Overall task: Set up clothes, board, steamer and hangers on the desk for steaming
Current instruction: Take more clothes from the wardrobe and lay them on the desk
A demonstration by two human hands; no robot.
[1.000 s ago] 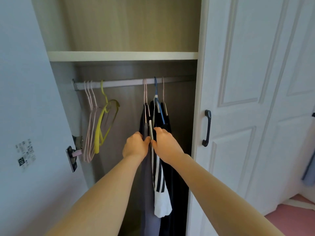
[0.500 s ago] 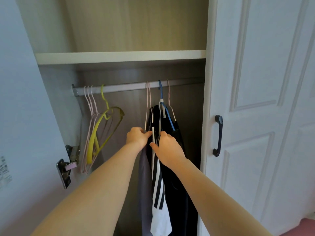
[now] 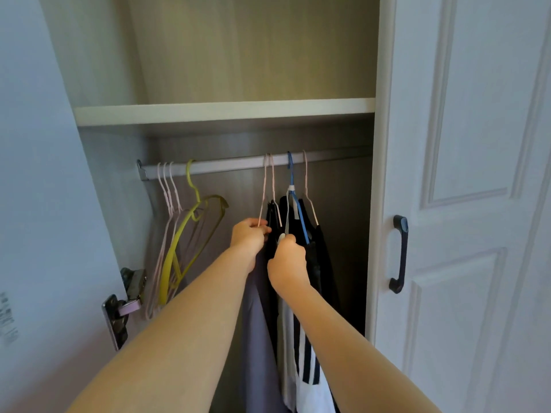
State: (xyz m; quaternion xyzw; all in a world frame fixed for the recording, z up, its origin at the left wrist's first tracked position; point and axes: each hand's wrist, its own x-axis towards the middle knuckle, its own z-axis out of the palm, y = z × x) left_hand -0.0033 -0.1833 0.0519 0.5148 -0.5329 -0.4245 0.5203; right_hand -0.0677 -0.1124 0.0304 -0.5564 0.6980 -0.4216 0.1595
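Dark, grey and striped clothes [image 3: 301, 347] hang bunched on the rod [image 3: 226, 166] — bare hangers [image 3: 179, 234] hang at its left end.

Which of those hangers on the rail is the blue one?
The blue hanger hangs among the dark clothes, just above the right hand. The others are pink wire or yellow.

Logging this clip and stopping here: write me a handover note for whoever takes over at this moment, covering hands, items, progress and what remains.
Left hand: grips the shoulder of a pink wire hanger carrying a grey garment.
Right hand: pinches a white hanger among the dark clothes.
All clothes hang on the wardrobe rail; empty pink hangers and a yellow-green hanger hang at its left end.
Done: wardrobe open, garments being sorted.
Left: take clothes and hangers to the desk; board, steamer and desk are out of view.
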